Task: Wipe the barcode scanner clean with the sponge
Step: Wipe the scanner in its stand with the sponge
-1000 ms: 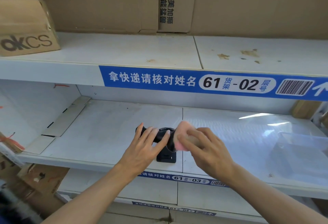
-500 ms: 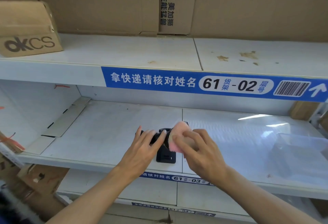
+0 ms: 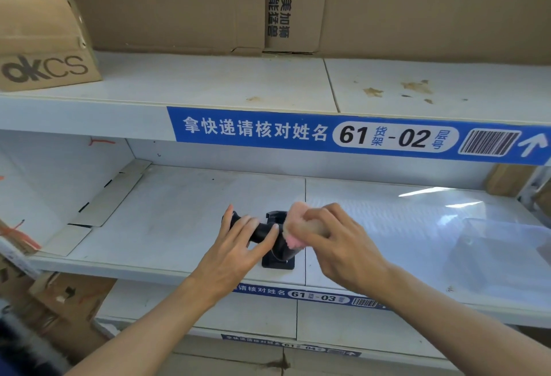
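Note:
A black barcode scanner [image 3: 269, 234] stands on its square base near the front edge of the middle white shelf [image 3: 167, 226]. My left hand [image 3: 238, 247] lies over the scanner's left part, fingers wrapped on it. My right hand [image 3: 337, 241] grips a pink sponge [image 3: 295, 226] and presses it against the scanner's right side. The hands and sponge hide most of the scanner body.
A clear plastic box [image 3: 504, 253] sits on the same shelf at the right. The upper shelf [image 3: 208, 83] carries a blue label strip [image 3: 354, 137], an OKCS carton [image 3: 44, 45] at left and big cardboard boxes [image 3: 167, 3] behind. Lower shelves and cartons lie below.
The sponge has rubbed up and down along the scanner's right side in my right hand. My left hand has stayed on the scanner.

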Available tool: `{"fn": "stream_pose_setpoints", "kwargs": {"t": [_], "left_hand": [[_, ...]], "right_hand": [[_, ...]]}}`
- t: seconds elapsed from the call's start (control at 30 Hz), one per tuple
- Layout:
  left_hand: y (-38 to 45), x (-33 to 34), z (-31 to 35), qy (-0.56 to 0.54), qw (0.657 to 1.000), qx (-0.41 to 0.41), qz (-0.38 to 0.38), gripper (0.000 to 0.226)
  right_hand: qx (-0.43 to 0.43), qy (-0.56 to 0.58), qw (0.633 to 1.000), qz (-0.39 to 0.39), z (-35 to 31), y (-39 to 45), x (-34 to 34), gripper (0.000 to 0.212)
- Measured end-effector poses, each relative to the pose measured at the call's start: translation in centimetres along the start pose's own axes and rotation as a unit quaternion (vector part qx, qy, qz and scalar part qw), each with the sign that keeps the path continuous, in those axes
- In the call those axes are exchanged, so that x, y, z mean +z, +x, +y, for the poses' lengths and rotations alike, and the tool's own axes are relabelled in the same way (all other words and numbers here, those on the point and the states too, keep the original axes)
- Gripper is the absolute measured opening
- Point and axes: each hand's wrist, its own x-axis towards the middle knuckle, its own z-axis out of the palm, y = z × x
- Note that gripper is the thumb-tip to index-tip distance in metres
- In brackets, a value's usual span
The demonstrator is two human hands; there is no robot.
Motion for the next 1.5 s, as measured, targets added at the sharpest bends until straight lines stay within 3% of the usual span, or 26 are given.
{"fn": "stream_pose_setpoints", "kwargs": {"t": [0.13, 0.2, 0.33, 0.43, 0.63, 0.73, 0.9, 1.0, 1.2, 1.27, 1.37, 1.5], "left_hand": [[-0.3, 0.1, 0.6, -0.05, 0.998, -0.048, -0.002, 0.089], [0.2, -0.1, 1.2, -0.109, 0.988, -0.107, -0.001, 0.087], [2.0, -1.0, 2.1, -0.233, 0.957, -0.17, 0.029, 0.07], [2.5, -1.2, 2.1, -0.284, 0.933, -0.216, 0.034, 0.061], [2.7, -0.6, 2.1, -0.376, 0.878, -0.293, 0.038, 0.066], [3.0, -0.5, 2.5, -0.41, 0.854, -0.319, 0.019, 0.066], [3.8, -0.7, 3.0, -0.404, 0.869, -0.284, 0.033, 0.062], [3.5, -0.5, 3.1, -0.408, 0.866, -0.287, 0.031, 0.059], [2.6, 0.2, 2.7, -0.433, 0.85, -0.299, 0.023, 0.062], [2.6, 0.3, 2.5, -0.435, 0.847, -0.305, 0.009, 0.064], [3.1, 0.2, 2.4, -0.436, 0.849, -0.299, -0.006, 0.066], [3.8, -0.2, 2.3, -0.451, 0.845, -0.287, -0.005, 0.08]], "right_hand": [[0.187, 0.02, 0.982, 0.001, 1.9, 0.6, -0.2, 0.047], [0.221, 0.034, 0.974, 0.034, 1.9, 0.5, -0.2, 0.047], [0.082, 0.009, 0.992, 0.096, 0.2, 0.5, 0.1, 0.058], [0.019, -0.03, 0.992, 0.122, -0.4, 0.3, 0.6, 0.045], [-0.094, -0.063, 0.989, 0.093, 0.1, -0.9, 0.3, 0.045], [-0.031, -0.039, 0.989, 0.139, 0.3, 0.7, -1.0, 0.041], [0.142, 0.012, 0.984, 0.104, -0.4, 3.8, -2.0, 0.05], [0.124, 0.023, 0.988, 0.087, -1.3, 3.2, -1.7, 0.045], [-0.041, 0.02, 0.997, 0.056, -1.6, 0.7, -1.2, 0.042], [-0.01, 0.016, 0.996, 0.09, -0.5, 1.0, -1.6, 0.045], [0.104, 0.024, 0.984, 0.144, 1.4, 2.6, -2.4, 0.05], [0.161, 0.055, 0.98, 0.106, 2.1, 3.5, -2.7, 0.045]]}}
